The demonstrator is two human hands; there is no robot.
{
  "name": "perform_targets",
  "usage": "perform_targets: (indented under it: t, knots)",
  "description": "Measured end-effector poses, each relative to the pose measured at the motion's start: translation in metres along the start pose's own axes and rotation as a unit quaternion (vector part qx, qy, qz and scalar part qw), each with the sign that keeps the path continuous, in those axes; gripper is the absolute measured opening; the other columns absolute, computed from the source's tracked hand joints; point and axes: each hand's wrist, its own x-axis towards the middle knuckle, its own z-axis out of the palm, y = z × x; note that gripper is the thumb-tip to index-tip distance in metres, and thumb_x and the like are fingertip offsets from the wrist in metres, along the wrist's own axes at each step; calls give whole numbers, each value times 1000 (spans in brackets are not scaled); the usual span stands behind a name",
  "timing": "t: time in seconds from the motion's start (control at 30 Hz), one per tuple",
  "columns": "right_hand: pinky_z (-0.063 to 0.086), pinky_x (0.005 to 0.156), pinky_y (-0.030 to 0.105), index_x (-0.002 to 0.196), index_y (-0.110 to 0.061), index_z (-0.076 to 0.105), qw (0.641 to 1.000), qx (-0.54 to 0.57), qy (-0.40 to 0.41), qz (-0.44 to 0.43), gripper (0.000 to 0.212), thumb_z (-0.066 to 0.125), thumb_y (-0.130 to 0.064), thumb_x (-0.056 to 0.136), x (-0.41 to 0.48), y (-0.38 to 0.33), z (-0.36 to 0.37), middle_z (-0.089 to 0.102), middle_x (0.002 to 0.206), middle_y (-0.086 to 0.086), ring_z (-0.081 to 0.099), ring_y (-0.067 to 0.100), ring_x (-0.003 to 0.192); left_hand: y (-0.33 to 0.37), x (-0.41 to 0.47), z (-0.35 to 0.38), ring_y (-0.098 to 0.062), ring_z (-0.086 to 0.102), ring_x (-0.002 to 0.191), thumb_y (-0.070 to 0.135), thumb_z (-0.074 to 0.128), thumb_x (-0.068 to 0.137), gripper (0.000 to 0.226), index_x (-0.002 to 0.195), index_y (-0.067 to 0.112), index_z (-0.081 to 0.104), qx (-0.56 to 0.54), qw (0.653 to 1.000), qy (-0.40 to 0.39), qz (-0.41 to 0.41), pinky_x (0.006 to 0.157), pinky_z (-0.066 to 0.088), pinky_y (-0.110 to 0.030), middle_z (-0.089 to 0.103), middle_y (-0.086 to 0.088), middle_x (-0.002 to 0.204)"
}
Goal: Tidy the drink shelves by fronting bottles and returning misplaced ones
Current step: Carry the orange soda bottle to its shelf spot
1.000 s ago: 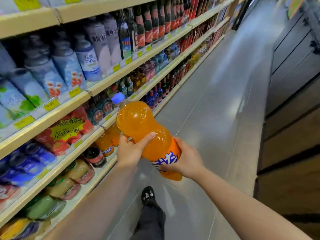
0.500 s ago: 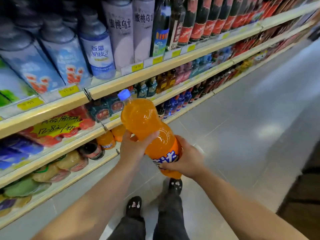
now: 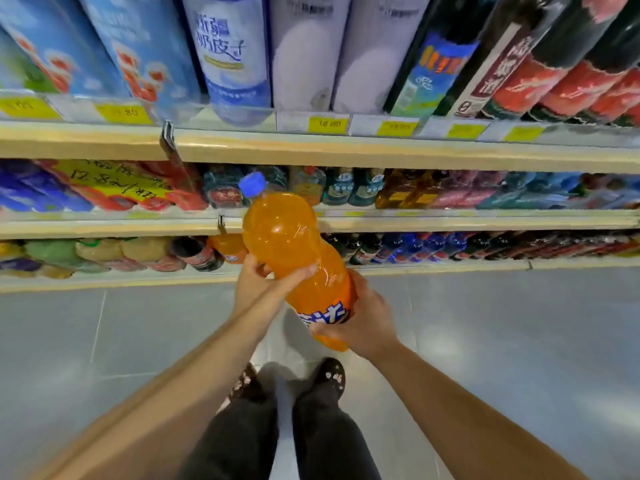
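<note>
I hold a large orange soda bottle [image 3: 284, 237] with a blue cap [image 3: 252, 183] tilted in front of the shelves, cap up and to the left. My left hand [image 3: 259, 282] grips its middle, thumb across the front. My right hand [image 3: 363, 317] grips its lower end by the blue-and-white label. Another orange soda bottle [image 3: 227, 249] lies on the bottom shelf [image 3: 121, 280] just left of the held one.
Three shelf levels face me: tall blue and white bottles [image 3: 232, 57] and dark red-labelled bottles [image 3: 540, 74] on top, small bottles in the middle row [image 3: 346, 187], soda bottles at the bottom [image 3: 415, 245]. Grey tiled floor [image 3: 502, 341] and my two feet [image 3: 294, 379] lie below.
I have turned from looking down the aisle to facing the shelves squarely and come closer. Both hands keep the same grip on the orange bottle, now held nearer the lower shelves.
</note>
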Motion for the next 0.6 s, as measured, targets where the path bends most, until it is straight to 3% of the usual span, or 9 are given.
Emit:
perform_targets:
  t: [0.17, 0.33, 0.43, 0.6]
  knots:
    - [52, 90, 39, 132, -39, 33, 999, -7, -29, -13, 102, 82, -64, 46, 42, 60, 53, 61, 121, -12, 60, 14, 108, -60, 37, 9, 3, 57, 99, 50, 93, 40, 91, 118, 38, 48, 23, 999, 22, 23, 93, 53, -42, 60, 22, 108]
    - [53, 85, 30, 130, -43, 28, 999, 18, -45, 2, 104, 82, -65, 45, 83, 132, 129, 59, 118, -14, 59, 11, 104, -154, 94, 16, -9, 60, 112, 54, 89, 38, 92, 121, 33, 55, 72, 995, 41, 55, 94, 53, -41, 65, 14, 117]
    - [51, 89, 29, 138, -37, 28, 998, 23, -54, -1, 111, 80, -67, 45, 112, 179, 175, 58, 125, -12, 60, 12, 108, -205, 135, 23, -11, 57, 110, 46, 91, 45, 81, 115, 34, 53, 90, 994, 38, 49, 95, 50, -36, 61, 14, 113]
    - [48, 85, 23, 137, -34, 31, 998, 31, -50, -5, 106, 85, -61, 50, 156, 245, 235, 59, 126, -12, 62, 13, 108, -281, 198, 38, -9, 56, 102, 42, 90, 52, 78, 120, 32, 54, 103, 992, 38, 56, 88, 49, -32, 59, 13, 113]
